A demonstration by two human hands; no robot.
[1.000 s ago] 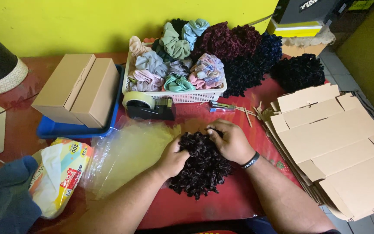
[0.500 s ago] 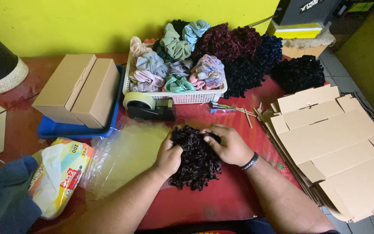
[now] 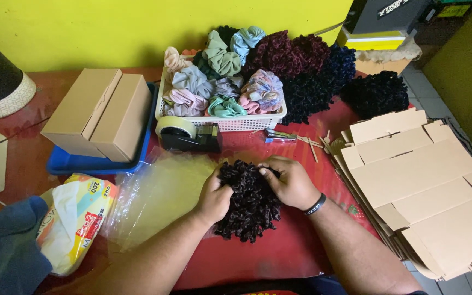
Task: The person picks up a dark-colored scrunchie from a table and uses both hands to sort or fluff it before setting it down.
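I see the dark scrunchie bundle (image 3: 247, 199) gathered at the mat's centre, left hand (image 3: 214, 196) and right hand (image 3: 290, 183) both clasped on it; not yet bagged, the clear plastic bags (image 3: 154, 191) lie just left. Closed brown box (image 3: 102, 112) on blue tray; flat cartons (image 3: 422, 186) stacked right.

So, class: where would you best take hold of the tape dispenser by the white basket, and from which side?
Grip the tape dispenser across its dark body, coming from above. Its front is open, the basket crowds its back, and the tape roll sits at its left end.
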